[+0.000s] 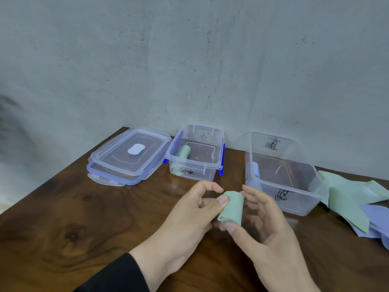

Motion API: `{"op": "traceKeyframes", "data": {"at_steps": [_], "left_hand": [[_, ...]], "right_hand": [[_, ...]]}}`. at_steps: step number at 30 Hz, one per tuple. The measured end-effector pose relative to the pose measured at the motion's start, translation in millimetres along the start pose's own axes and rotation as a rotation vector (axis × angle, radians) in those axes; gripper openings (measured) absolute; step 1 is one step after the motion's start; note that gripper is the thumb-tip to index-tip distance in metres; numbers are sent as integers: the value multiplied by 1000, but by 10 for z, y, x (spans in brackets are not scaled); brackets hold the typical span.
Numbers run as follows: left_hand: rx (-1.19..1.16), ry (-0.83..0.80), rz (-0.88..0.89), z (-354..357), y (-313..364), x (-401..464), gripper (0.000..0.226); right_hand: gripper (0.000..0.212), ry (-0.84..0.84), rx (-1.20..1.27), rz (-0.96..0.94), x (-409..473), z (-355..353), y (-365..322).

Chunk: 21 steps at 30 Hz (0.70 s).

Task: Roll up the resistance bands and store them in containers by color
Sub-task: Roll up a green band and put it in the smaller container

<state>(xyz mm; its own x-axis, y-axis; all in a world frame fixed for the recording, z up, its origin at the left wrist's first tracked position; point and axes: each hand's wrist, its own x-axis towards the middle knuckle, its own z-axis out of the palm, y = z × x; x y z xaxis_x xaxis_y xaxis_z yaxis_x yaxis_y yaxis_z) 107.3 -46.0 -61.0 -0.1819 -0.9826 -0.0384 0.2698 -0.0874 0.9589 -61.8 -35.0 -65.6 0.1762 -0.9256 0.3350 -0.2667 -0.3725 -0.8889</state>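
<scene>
A dark wooden table [88,218] met a mottled grey wall [189,60]. At centre, stacked lids [128,157] lay left of two open clear containers [195,152] [282,171]; loose bands [353,199] lay at right. Lower centre, the left hand [189,216] and right hand [267,224] pinched a rolled green band [231,207].

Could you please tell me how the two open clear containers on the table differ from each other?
The left container is smaller and has blue latches; the right container is larger with none visible. The left container holds a green roll; the right container holds a pale blue roll. Both are lidless, transparent and bear handwritten marks.
</scene>
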Motion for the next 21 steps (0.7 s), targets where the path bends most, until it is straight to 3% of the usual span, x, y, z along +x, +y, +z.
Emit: {"op": "traceKeyframes", "data": {"at_steps": [10, 21], "left_hand": [[-85, 43, -16, 20, 30, 1, 17], [-166, 10, -31, 73, 13, -14, 20]], "right_hand": [[64, 79, 169, 9, 13, 107, 5], [47, 130, 214, -15, 59, 117, 8]]}}
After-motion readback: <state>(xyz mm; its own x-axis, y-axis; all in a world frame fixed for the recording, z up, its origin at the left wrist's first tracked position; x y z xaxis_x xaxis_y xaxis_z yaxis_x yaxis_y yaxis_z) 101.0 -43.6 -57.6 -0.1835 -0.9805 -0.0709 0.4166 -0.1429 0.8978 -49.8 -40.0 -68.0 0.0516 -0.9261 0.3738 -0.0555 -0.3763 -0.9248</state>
